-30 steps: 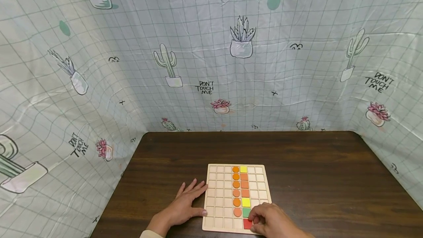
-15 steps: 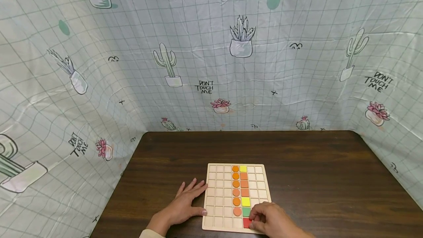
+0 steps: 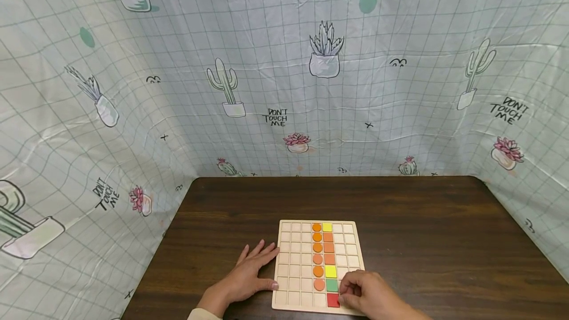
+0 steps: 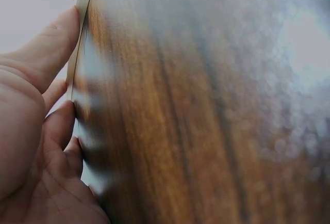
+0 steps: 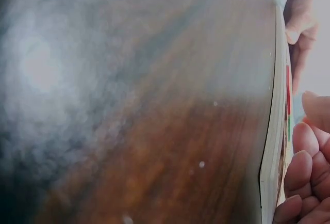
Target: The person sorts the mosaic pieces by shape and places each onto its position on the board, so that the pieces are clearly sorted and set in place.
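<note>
A square wooden grid board (image 3: 295, 285) lies on the dark table. One column of it holds orange discs (image 3: 318, 271); the column beside holds square tiles in yellow, orange and green, with a red square tile (image 3: 333, 300) at the near end. My left hand (image 3: 244, 278) lies spread at the board's left side, thumb and fingertips against its edge; the left wrist view shows the thumb (image 4: 59, 38) there. My right hand (image 3: 369, 293) has curled fingers over the near right corner, fingertips at the red tile's right edge. I cannot tell whether the fingers hold anything; the palm side is hidden.
The dark wooden table (image 3: 422, 241) spreads around the board. A pale curtain (image 3: 266, 53) with printed cacti hangs behind the table and along both sides. In the right wrist view, the board's edge (image 5: 270, 167) runs beside the fingers.
My right hand has shifted slightly right, so its fingertips uncover more of the red tile. The left hand and the board stay where they were.
</note>
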Tool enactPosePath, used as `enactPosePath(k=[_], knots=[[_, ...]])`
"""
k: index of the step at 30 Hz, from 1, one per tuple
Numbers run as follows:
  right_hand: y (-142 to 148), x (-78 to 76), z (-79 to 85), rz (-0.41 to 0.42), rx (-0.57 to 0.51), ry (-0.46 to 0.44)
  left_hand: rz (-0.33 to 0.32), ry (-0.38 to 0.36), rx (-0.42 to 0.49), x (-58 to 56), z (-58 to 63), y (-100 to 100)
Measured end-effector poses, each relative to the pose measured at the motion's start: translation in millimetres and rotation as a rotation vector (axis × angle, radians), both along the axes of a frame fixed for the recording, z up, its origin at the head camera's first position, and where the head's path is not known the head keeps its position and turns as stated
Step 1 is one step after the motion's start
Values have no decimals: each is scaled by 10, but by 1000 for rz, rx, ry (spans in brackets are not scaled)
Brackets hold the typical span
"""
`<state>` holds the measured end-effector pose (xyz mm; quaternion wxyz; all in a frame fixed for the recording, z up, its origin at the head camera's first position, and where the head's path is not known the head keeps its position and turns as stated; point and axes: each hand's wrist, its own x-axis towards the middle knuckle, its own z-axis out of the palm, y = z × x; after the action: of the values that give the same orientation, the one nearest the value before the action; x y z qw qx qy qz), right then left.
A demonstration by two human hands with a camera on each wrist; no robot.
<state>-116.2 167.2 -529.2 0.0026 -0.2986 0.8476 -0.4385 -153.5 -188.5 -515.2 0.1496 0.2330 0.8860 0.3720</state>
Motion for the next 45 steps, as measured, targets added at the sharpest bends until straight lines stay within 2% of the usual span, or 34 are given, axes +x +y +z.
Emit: enactPosePath(k=[3, 7, 11, 19, 32, 39, 45], knots=[[-7, 11, 11, -13, 18, -5, 4, 0, -11, 8, 18, 8], [-27, 25, 36, -33, 102, -19, 15, -5, -29, 38, 55, 28], [-40, 26, 50, -32, 158, 5, 20, -11, -36, 50, 57, 35], [-47, 24, 58, -44, 165, -9, 20, -13, -32, 41, 50, 32], [-52, 10, 82, -33, 172, -105, 0, -17, -10, 12, 32, 15], [-47, 17, 70, -39, 159, -80, 9, -28, -16, 27, 39, 33], [-74, 28, 84, -96, 203, -60, 12, -25, -29, 27, 43, 42]])
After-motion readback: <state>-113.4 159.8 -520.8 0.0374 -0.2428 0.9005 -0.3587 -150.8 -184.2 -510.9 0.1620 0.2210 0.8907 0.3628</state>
